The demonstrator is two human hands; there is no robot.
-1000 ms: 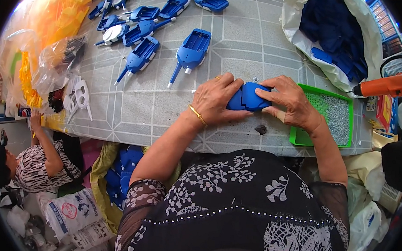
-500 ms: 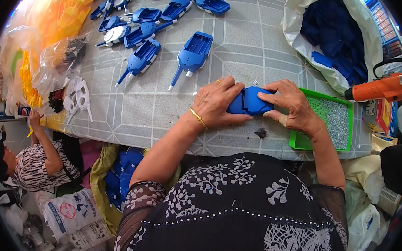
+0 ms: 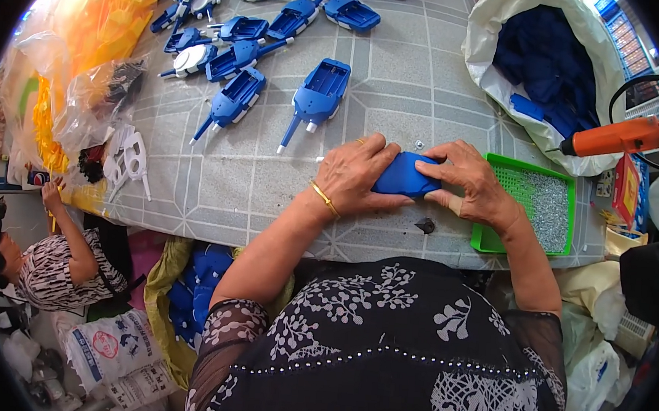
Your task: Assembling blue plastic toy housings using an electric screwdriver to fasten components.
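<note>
Between my two hands, low over the table's near side, is a blue plastic casing (image 3: 408,174) with a smooth cover facing up. My left hand (image 3: 353,170) is closed round its left end, thumb along the near edge. At the other end my right hand (image 3: 470,181) grips it, fingers on top and thumb at the near side. A small white tip (image 3: 320,159) pokes out left of my left hand. Just beyond the casing lies a small pale piece (image 3: 419,144); nearer me is a small dark pointed piece (image 3: 425,225).
Open-backed blue housings with stems (image 3: 320,94) lie at the far left. A green tray (image 3: 482,235) of small metal parts sits beside my right wrist. Beyond it are an orange electric screwdriver (image 3: 617,136) and a white sack (image 3: 483,60) of blue parts. Another person (image 3: 73,264) works at left.
The cover on the casing has come down flush, and the dark gap across it no longer shows. The orange screwdriver has swung slightly left. Both hands keep their hold.
</note>
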